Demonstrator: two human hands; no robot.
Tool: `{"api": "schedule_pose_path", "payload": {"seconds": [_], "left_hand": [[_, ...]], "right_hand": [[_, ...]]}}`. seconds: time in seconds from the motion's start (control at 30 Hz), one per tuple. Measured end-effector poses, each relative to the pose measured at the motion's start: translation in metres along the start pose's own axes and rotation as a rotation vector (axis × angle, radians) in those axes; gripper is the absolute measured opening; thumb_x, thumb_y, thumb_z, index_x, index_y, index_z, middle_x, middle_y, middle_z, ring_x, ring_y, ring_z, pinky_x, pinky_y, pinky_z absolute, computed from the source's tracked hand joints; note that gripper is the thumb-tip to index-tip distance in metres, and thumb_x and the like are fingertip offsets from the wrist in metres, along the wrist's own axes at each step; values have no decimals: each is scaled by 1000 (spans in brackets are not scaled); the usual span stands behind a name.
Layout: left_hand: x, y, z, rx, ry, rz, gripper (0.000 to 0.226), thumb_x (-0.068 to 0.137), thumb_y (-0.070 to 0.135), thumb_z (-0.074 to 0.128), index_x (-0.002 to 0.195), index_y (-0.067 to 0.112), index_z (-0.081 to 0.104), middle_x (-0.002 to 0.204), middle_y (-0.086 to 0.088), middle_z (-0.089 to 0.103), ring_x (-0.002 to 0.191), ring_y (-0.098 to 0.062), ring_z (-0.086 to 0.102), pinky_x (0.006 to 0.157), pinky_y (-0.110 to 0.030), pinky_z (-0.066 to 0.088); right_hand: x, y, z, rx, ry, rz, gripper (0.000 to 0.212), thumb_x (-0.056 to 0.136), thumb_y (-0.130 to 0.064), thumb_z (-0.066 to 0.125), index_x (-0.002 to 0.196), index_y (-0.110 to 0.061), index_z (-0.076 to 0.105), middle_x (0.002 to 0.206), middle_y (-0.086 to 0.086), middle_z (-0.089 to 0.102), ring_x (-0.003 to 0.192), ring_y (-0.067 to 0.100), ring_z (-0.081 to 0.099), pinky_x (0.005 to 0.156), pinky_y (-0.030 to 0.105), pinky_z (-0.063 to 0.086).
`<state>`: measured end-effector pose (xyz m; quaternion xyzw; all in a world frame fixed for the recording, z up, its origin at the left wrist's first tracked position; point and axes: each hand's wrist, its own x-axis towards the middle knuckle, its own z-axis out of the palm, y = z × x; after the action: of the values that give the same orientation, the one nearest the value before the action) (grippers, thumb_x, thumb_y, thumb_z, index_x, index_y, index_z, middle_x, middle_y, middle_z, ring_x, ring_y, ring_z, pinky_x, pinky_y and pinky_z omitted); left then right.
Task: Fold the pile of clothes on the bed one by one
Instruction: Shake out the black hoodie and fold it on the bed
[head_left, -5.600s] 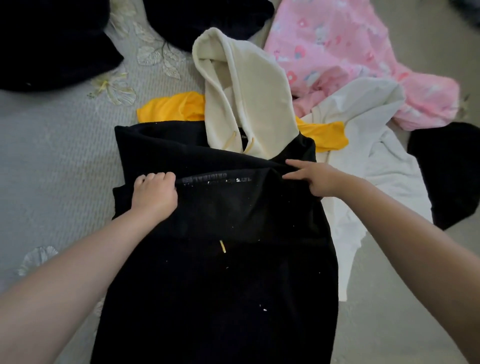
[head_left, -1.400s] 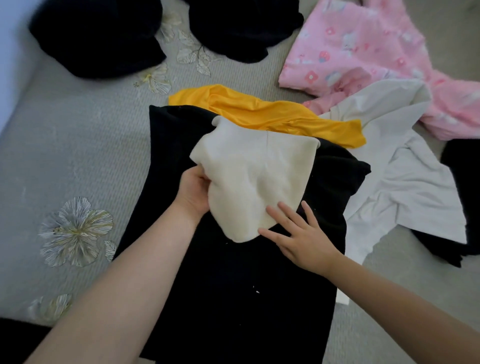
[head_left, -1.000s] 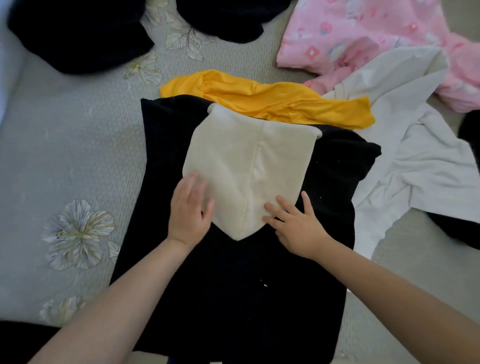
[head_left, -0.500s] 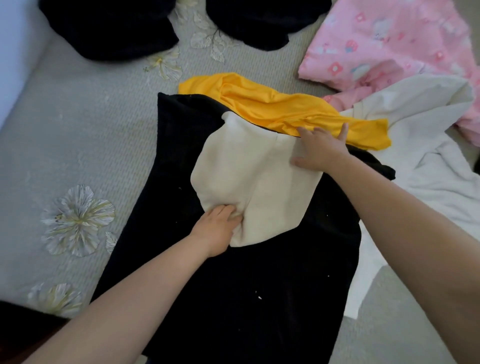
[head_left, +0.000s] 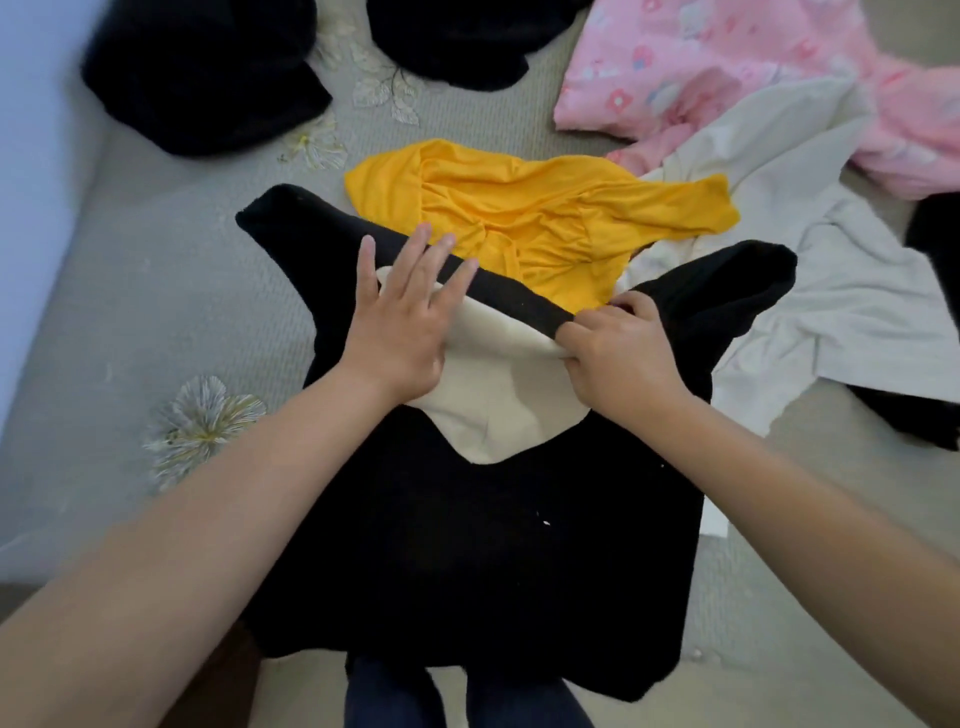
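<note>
A black hoodie (head_left: 483, 551) lies spread on the grey bed, its cream-lined hood (head_left: 498, 405) laid flat over the back. My left hand (head_left: 405, 322) presses flat with fingers spread on the hood's left part and the black top edge. My right hand (head_left: 618, 358) is closed, pinching the black top edge together with the cream hood at its right side. That edge is drawn down toward me. Just beyond the hoodie a crumpled yellow garment (head_left: 540, 218) lies.
A white garment (head_left: 810, 291) lies to the right, a pink patterned one (head_left: 753, 67) at the back right. Black clothes (head_left: 202, 78) sit at the back left, more black fabric (head_left: 452, 41) at the back middle and another black piece (head_left: 935, 239) far right. The bed (head_left: 171, 306) has flower embroidery.
My right hand came down from the hood's top and now grips the black edge. My left hand moved up from the hood's lower tip to press flat near the top.
</note>
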<state>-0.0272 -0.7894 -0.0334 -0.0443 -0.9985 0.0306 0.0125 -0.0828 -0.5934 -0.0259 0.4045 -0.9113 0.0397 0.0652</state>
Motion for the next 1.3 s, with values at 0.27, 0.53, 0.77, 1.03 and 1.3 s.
{"api": "schedule_pose_path", "payload": {"seconds": [0.27, 0.53, 0.77, 1.03, 1.3], "left_hand": [[-88, 1, -14, -104, -56, 342, 24, 44, 1, 78, 63, 3, 65, 52, -8, 58, 47, -25, 59, 64, -35, 54], [-240, 24, 28, -220, -62, 546, 18, 66, 6, 49, 54, 11, 61, 50, -2, 52, 43, -20, 50, 48, -21, 42], [-297, 66, 67, -211, -219, 437, 37, 23, 6, 83, 51, 17, 62, 56, 3, 60, 51, -16, 60, 52, -16, 47], [-304, 82, 127, -124, -315, 196, 97, 57, 20, 84, 140, 12, 34, 145, -21, 32, 130, -37, 38, 100, -52, 35], [-301, 95, 153, 35, -246, 147, 105, 30, 47, 89, 121, 6, 57, 126, -12, 58, 115, -25, 57, 87, -44, 49]], "right_hand": [[-86, -83, -25, -68, -116, 66, 25, 33, -9, 79, 52, -15, 63, 48, -3, 54, 46, 19, 57, 78, 45, 52], [-206, -188, -2, -131, -309, 133, 44, 24, -9, 82, 66, -14, 70, 56, 0, 57, 52, 19, 59, 75, 45, 53], [-267, -210, 39, -238, -443, 213, 56, 17, -7, 84, 71, -13, 73, 63, 4, 62, 59, 22, 63, 75, 49, 53], [-290, -217, 95, -261, -495, 379, 98, 50, -23, 87, 136, -25, 40, 143, 14, 38, 129, 33, 42, 98, 59, 34], [-295, -202, 138, -360, -468, 262, 110, 38, -23, 90, 132, -31, 33, 137, 9, 47, 124, 33, 47, 93, 56, 41]]}}
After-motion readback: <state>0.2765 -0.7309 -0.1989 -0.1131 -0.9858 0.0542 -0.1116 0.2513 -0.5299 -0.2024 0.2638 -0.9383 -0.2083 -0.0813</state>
